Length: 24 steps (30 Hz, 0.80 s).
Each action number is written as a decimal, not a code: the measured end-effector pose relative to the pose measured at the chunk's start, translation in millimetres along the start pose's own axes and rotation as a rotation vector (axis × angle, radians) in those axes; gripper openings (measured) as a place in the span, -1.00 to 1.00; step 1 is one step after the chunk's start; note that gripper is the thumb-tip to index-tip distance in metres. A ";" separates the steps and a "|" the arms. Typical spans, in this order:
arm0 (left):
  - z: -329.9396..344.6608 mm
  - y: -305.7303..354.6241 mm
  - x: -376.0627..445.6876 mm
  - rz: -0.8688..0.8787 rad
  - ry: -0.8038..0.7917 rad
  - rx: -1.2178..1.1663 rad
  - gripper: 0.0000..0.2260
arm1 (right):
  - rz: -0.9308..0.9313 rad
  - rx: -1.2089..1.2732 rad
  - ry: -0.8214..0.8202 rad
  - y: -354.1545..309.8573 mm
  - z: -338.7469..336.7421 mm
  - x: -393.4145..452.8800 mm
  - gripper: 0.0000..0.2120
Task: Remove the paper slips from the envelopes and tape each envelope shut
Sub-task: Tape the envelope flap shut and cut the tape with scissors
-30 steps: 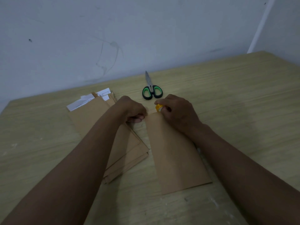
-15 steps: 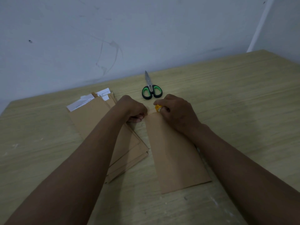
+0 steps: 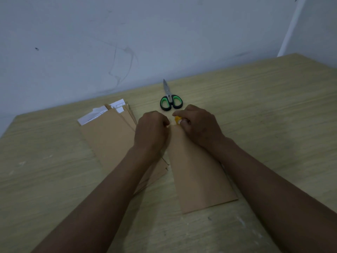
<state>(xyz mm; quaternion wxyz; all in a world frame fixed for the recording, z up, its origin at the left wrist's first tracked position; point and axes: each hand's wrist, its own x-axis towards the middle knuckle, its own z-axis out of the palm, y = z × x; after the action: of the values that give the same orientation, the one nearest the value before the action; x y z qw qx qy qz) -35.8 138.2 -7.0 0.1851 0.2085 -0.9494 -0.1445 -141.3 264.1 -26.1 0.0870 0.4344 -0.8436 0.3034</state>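
One brown envelope [image 3: 198, 178] lies lengthwise on the table in front of me. At its far end my right hand [image 3: 198, 125] grips a small yellow tape roll [image 3: 177, 119]. My left hand [image 3: 152, 130] is curled at the envelope's far left corner, its fingertips hidden; whether it pinches tape or the envelope edge does not show. To the left lies a stack of brown envelopes [image 3: 109, 136] with white paper slips [image 3: 91, 116] sticking out of their far ends.
Scissors with green and black handles [image 3: 171, 102] lie just beyond my hands, blades pointing at the wall. The wooden table [image 3: 264, 110] meets a pale wall [image 3: 145, 42] at the back.
My left hand has shifted right, closer to my right hand and onto the envelope's far corner. The right hand and tape roll have barely moved.
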 end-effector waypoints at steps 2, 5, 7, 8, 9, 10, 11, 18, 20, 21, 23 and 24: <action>2.4 -1.1 -1.7 0.025 -0.038 0.032 -0.77 | 0.005 0.006 0.002 0.4 1.0 -0.4 -0.69; 1.4 -1.6 -4.8 0.049 -0.074 0.073 -0.76 | 0.006 0.001 -0.012 0.5 1.4 -0.7 -0.69; -1.4 1.3 -8.0 0.083 -0.074 0.123 -0.74 | -0.012 -0.013 -0.012 -0.5 1.5 -1.7 -0.69; -4.3 3.7 -10.2 0.093 -0.074 0.160 -0.73 | -0.018 -0.023 -0.012 -0.7 1.6 -2.6 -0.69; -7.2 6.0 -11.8 0.094 -0.077 0.195 -0.69 | -0.012 -0.033 -0.010 -0.2 1.2 -3.3 -0.69; -10.2 8.1 -12.9 0.088 -0.088 0.223 -0.66 | 0.002 -0.040 -0.001 0.9 0.1 -4.1 -0.69; -13.2 9.8 -14.5 0.081 -0.097 0.238 -0.61 | 0.014 -0.042 0.013 1.8 -1.1 -4.8 -0.69; -11.7 13.8 -15.2 0.030 -0.093 0.285 -0.60 | 0.016 -0.118 0.092 -1.8 -7.6 -14.6 -0.75; -12.3 15.9 -9.1 -0.054 -0.092 0.229 -0.57 | 0.027 -0.138 0.118 -3.7 -7.8 -15.9 -0.80; -12.5 17.1 -5.7 -0.093 -0.082 0.205 -0.56 | 0.032 -0.140 0.122 -4.2 -7.4 -16.1 -0.81; -10.3 19.6 0.0 -0.151 -0.058 0.165 -0.60 | 0.029 -0.136 0.123 -4.7 -6.4 -16.2 -0.81; -8.7 20.4 1.8 -0.168 -0.045 0.148 -0.63 | 0.028 -0.134 0.123 -4.6 -6.5 -16.4 -0.81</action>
<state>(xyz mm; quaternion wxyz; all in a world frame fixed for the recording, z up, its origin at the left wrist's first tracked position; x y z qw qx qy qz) -40.7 153.4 8.5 0.1350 0.2974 -0.9405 -0.0936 -128.4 277.0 -25.6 0.1632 0.3965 -0.8610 0.2735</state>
